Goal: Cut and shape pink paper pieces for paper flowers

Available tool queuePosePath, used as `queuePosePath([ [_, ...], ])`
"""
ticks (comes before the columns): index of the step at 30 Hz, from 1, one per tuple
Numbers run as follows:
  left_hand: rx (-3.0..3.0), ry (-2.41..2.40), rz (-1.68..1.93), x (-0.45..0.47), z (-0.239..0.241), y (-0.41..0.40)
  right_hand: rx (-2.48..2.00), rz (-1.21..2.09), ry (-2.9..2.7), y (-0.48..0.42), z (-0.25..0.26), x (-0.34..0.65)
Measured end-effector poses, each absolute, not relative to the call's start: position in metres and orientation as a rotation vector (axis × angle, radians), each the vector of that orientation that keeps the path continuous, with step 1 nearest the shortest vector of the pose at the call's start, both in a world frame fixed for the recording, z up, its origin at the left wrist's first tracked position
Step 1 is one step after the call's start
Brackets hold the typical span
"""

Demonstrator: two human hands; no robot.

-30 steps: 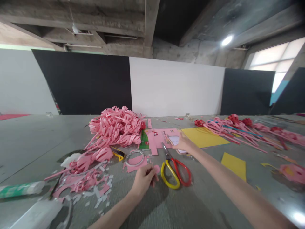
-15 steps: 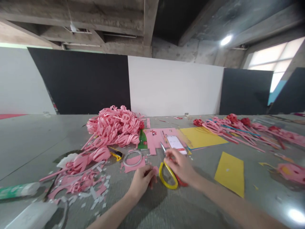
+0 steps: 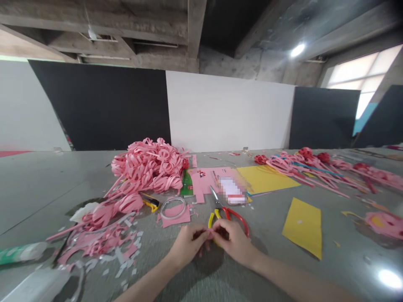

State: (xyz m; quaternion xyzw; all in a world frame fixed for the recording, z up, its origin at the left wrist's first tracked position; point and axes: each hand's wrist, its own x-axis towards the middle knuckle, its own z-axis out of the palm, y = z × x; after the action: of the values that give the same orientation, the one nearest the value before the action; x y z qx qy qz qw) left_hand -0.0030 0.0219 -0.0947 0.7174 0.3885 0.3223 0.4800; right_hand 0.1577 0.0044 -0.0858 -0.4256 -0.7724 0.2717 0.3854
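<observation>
My left hand [image 3: 189, 243] and my right hand [image 3: 234, 241] meet low in the middle of the view, fingertips pinched together. Between them is a small pink paper piece [image 3: 210, 233], mostly covered by the fingers. Just beyond my right hand lie scissors [image 3: 217, 204] with one red and one yellow handle, blades pointing away and slightly apart. The right hand hides part of the yellow handle. To the left of my left hand, a roll of tape [image 3: 163, 212] rests on a pink paper square [image 3: 179, 219].
A heap of pink paper strips [image 3: 147, 165] stands at back left, a yellow-black utility knife [image 3: 151, 202] before it. Paper scraps [image 3: 126, 258] litter the left. A phone [image 3: 232, 191] lies behind the scissors, yellow sheets [image 3: 304, 228] to the right.
My right hand has let go of the scissors, which now lie on the table. It has moved down and left to the pink paper piece at my left hand's fingertips.
</observation>
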Motion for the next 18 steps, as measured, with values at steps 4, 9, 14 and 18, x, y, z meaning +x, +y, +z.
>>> queuePosePath([
  [4,1.744,0.914,0.776,-0.0025,-0.0928,0.0212,-1.098,0.734,-1.878,0.004,-0.0851,0.1593],
  [9,1.748,0.904,0.766,-0.0022,-0.0904,0.0204,-1.098,0.779,-1.831,0.0062,-0.0885,0.1626],
  [14,1.71,0.919,0.821,-0.0022,-0.0891,0.0197,-1.077,0.855,-1.841,0.007,-0.0879,0.1626],
  [18,1.691,0.922,0.848,-0.0022,-0.0888,0.0191,-1.048,0.912,-1.858,0.0075,-0.0846,0.162],
])
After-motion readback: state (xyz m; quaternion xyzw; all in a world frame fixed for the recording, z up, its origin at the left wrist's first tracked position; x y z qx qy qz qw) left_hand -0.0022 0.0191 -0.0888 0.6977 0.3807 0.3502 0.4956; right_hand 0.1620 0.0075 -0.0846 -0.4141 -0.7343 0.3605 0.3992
